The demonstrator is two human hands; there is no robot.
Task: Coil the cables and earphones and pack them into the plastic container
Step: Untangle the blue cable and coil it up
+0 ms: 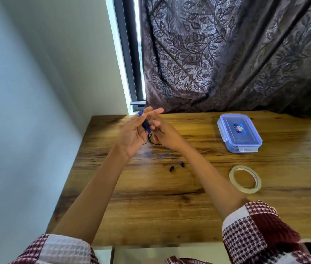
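AT THE WOODEN TABLE (170,206): my left hand (132,134) is raised, palm toward me. Its fingers are straight and close together, acting as a spool for the blue earphones (145,122), whose cord is looped round them. My right hand (163,135), just beside it, has its fingers curled and appears to pinch the cord below the loops; there's motion blur, so I can't be sure of the exact grip. The free tail drops to the two black earbuds (171,169), low by the tabletop near my right forearm. A thin black cable (151,142) lies loose under both hands.

Handling, as I judge it: the cord is v. light, limp, thin and prob. a bit slick. It won't keep a coil w/o tension and will spring open if let go. Best held at the loops themselves, w/ a thumb pressing them down. Don't tug at the buds, where the joints are likely weakest.

The plastic container (239,133) stands well apart to the right, lid on. A roll of tape (245,179) lies nearer me.
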